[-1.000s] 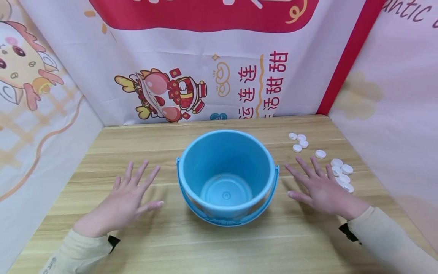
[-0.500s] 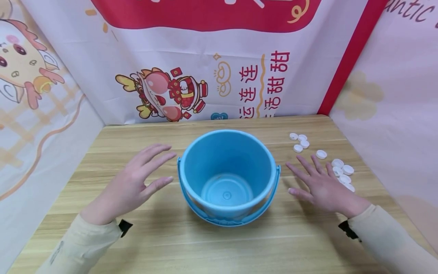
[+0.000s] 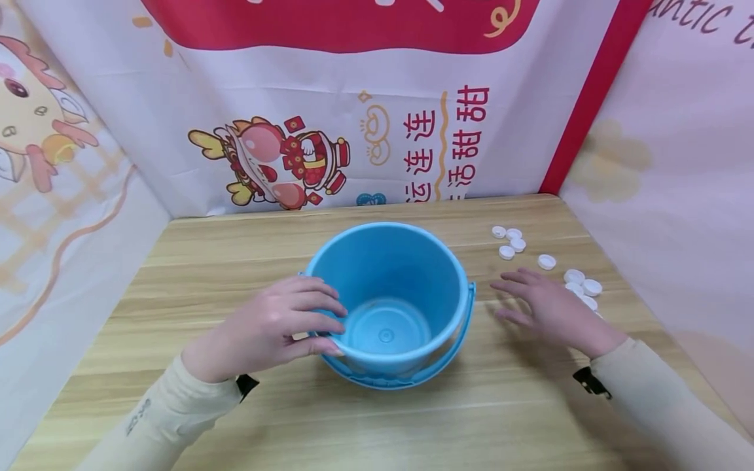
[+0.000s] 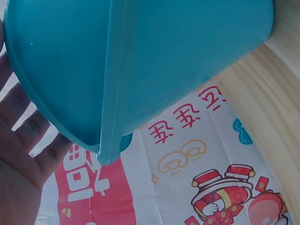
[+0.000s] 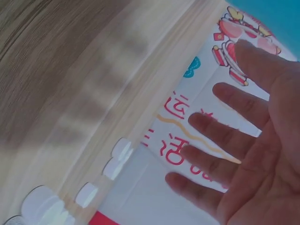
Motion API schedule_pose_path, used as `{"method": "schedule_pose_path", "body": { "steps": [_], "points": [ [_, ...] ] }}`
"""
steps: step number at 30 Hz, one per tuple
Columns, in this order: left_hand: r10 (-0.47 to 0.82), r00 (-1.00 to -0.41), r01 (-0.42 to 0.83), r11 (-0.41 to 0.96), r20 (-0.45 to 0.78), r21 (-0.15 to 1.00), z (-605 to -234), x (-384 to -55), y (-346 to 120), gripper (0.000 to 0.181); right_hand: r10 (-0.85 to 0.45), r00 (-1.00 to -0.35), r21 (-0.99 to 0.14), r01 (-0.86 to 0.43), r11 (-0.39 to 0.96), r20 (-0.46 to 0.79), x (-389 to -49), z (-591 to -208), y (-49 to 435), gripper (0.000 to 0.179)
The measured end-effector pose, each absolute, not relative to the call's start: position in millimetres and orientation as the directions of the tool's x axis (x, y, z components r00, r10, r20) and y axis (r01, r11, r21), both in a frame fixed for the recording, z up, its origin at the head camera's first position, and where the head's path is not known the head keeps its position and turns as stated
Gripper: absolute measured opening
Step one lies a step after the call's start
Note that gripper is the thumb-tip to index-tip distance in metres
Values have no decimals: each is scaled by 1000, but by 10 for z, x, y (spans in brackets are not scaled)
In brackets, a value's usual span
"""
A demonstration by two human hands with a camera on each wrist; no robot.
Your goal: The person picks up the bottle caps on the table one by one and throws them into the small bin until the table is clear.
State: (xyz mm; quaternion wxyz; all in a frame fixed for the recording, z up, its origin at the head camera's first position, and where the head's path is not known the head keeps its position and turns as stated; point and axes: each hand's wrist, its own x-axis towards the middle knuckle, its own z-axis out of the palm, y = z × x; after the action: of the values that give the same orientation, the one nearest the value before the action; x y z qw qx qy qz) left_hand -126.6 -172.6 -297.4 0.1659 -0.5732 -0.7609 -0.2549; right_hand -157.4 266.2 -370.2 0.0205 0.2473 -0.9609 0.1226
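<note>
A light blue plastic bucket (image 3: 400,261) stands upright in the middle of the wooden table, with its handle (image 3: 464,327) hanging down over the front. My left hand (image 3: 268,327) is at the bucket's left rim, its lightly bent fingers overlapping the opening in the head view. Seen from the left wrist, those fingers (image 4: 35,129) reach up to the rim beside the handle (image 4: 117,75). To the right of the bucket, my right hand (image 3: 550,311) hovers over the table with relaxed, spread fingers and holds nothing. Small round white caps (image 3: 546,262) lie beside and behind it.
Several of the white caps form two loose groups at the right, one toward the back, one partly hidden behind the right hand. Printed cloth (image 3: 283,78) hangs behind the table (image 3: 224,255), with more cloth along both sides.
My left hand has turned and moved right, from the table beside the bucket to its left rim. The right hand's fingers have drawn closer together; bucket and caps stay in place.
</note>
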Motion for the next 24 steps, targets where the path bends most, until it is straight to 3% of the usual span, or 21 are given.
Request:
{"method": "schedule_pose_path", "body": {
  "steps": [7, 13, 24],
  "points": [
    [783, -313, 948, 230, 537, 218, -3024, -1256, -1742, 25, -458, -869, -236, -493, 838, 188, -1671, -3741, 2843, 35],
    [770, -299, 953, 218, 564, 209, -3051, -1254, -1746, 25, -432, -864, -262, -494, 829, 260, -1698, -3711, 3109, 19],
    [761, -319, 947, 239, 564, 214, -3072, -1227, -1731, 24, -283, -952, -318, -306, 897, 119, -1618, -3821, 3727, 10]
  ]
}}
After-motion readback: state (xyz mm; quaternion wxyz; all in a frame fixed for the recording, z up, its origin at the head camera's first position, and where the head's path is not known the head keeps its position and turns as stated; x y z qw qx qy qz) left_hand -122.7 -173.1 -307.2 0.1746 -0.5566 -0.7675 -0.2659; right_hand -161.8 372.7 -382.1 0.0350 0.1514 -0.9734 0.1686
